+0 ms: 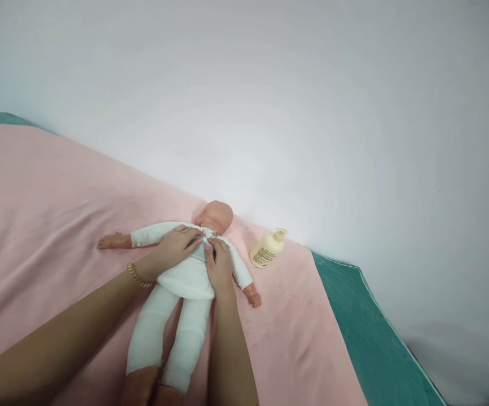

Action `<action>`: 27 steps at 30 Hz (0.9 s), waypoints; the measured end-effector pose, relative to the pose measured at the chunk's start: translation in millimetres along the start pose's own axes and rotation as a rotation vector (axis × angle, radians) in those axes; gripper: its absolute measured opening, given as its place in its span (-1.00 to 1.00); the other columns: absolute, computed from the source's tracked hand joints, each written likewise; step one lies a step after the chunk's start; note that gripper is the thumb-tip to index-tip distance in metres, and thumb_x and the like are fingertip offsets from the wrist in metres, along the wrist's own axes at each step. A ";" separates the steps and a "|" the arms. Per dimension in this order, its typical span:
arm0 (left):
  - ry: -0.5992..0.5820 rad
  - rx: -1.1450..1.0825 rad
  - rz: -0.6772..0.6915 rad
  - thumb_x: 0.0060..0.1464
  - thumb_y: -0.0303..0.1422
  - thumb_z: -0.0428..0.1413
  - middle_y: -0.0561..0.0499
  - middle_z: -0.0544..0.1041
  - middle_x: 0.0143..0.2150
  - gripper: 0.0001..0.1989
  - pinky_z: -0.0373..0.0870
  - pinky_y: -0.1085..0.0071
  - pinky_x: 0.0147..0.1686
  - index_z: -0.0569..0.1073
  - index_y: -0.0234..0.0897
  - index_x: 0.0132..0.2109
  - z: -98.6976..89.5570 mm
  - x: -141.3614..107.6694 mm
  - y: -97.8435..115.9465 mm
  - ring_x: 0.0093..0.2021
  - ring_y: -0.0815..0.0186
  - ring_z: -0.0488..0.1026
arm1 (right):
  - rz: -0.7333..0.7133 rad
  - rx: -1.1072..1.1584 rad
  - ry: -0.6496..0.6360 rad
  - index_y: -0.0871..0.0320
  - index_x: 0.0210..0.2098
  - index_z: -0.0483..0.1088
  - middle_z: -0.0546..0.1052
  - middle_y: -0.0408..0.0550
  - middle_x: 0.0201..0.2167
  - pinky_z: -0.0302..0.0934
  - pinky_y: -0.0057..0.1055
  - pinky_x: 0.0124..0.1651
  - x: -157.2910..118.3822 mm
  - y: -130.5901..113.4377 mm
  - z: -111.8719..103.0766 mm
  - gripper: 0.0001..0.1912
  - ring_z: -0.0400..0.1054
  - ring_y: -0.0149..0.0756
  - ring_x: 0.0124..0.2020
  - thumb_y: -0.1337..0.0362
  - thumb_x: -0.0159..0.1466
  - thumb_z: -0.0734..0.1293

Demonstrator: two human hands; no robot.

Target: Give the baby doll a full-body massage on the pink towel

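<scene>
A baby doll (216, 217) in white long-sleeved clothes lies on its back with its arms spread. My left hand (179, 243), with a beaded bracelet at the wrist, rests on the doll's chest, its thumb and fingertips closed at the collar of the white shirt (187, 276). Close beside it, my right hand (219, 262) is closed on the shirt's front at the other side of the neck. Thin ties show at the collar between both hands. A greyish patch lies below them on the chest. Exactly how the fingertips pinch the cloth is hard to see.
A pale yellow pump bottle (267, 249) stands to the right of the doll. Underneath spreads a wrinkled pink cloth (295, 332) over a green surface (366, 316). A plain white wall (244, 113) rises directly behind the doll's head.
</scene>
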State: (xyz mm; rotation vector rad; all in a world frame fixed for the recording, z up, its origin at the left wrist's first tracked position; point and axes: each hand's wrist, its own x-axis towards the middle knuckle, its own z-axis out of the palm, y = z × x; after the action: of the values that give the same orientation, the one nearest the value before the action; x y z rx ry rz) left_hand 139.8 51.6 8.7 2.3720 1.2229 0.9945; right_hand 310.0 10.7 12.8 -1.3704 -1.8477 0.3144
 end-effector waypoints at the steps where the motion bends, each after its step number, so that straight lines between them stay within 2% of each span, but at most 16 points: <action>1: 0.017 0.000 0.006 0.29 -0.17 -0.14 -0.13 0.55 0.01 -0.62 0.27 0.13 0.13 0.46 -0.28 -0.01 1.2 -0.3 -0.4 0.05 0.07 0.41 | -0.003 0.002 0.010 0.18 0.01 0.44 0.51 0.04 0.05 0.11 -0.24 0.24 -0.5 0.3 0.3 -0.68 0.31 -0.19 0.13 0.20 0.42 0.16; 6: 0.047 0.009 0.009 0.29 -0.15 -0.14 -0.14 0.56 0.02 -0.59 0.29 0.13 0.11 0.46 -0.30 0.01 6.5 -0.3 -5.3 0.05 0.06 0.40 | -0.007 -0.025 -0.006 0.20 0.15 0.37 0.45 0.06 0.16 0.04 -0.18 0.31 -1.8 1.6 1.1 -0.59 0.23 -0.16 0.24 0.16 0.43 0.14; 13: -0.006 0.011 -0.019 0.29 -0.16 -0.14 -0.13 0.56 0.00 -0.60 0.29 0.10 0.11 0.46 -0.30 0.01 5.9 0.5 -6.0 0.05 0.05 0.41 | 0.018 -0.049 -0.049 0.19 0.14 0.39 0.47 0.07 0.14 0.05 -0.15 0.31 -0.3 0.7 1.5 -0.58 0.25 -0.12 0.22 0.14 0.44 0.12; 17: -0.041 0.024 -0.023 0.29 -0.15 -0.14 -0.17 0.53 0.09 -0.56 0.26 0.10 0.16 0.44 -0.33 0.07 -1.5 -1.1 0.5 0.12 0.03 0.39 | 0.022 0.026 -0.033 0.19 0.14 0.38 0.45 0.07 0.16 0.02 -0.16 0.33 -2.4 -3.0 -3.6 -0.58 0.23 -0.16 0.24 0.14 0.44 0.12; 20: -0.130 0.035 0.028 0.28 -0.15 -0.10 -0.20 0.45 0.20 -0.51 0.22 0.13 0.20 0.38 -0.37 0.18 -18.3 -3.8 7.6 0.20 0.03 0.35 | 0.036 0.114 -0.017 0.17 0.15 0.36 0.41 0.07 0.18 0.05 -0.21 0.31 -5.2 -10.4 -20.8 -0.59 0.21 -0.19 0.24 0.14 0.42 0.15; 23: -0.185 0.057 0.050 0.25 -0.14 -0.05 -0.17 0.38 0.27 -0.48 0.18 0.16 0.23 0.34 -0.33 0.25 -45.4 -11.3 17.9 0.27 0.02 0.28 | 0.081 0.176 -0.069 0.12 0.03 0.45 0.49 0.01 0.07 0.20 -0.29 0.15 -9.2 -24.4 -49.2 -0.67 0.32 -0.22 0.12 0.15 0.40 0.19; 25: -0.223 0.048 0.067 0.25 -0.11 -0.02 -0.10 0.41 0.26 -0.49 0.16 0.17 0.24 0.38 -0.25 0.24 -64.8 -20.3 27.2 0.27 0.03 0.29 | 0.110 0.189 -0.219 0.10 -0.12 0.52 0.54 -0.04 -0.09 0.28 -0.37 -0.10 -13.4 -36.8 -68.2 -0.71 0.40 -0.26 -0.09 0.14 0.40 0.20; 27: -0.329 -0.010 0.112 0.25 -0.11 -0.01 -0.03 0.50 0.18 -0.54 0.24 0.24 0.18 0.45 -0.18 0.19 -80.6 -30.8 38.2 0.17 0.08 0.40 | 0.073 0.179 -0.447 0.07 -0.21 0.55 0.54 -0.10 -0.22 0.25 -0.40 -0.17 -18.4 -49.2 -82.1 -0.73 0.40 -0.32 -0.20 0.14 0.39 0.23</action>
State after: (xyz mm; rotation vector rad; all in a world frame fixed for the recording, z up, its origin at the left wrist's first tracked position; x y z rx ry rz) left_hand 94.5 0.0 73.4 2.4924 0.9707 0.6036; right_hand 336.6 -45.0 88.1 -1.3192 -2.0653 0.8612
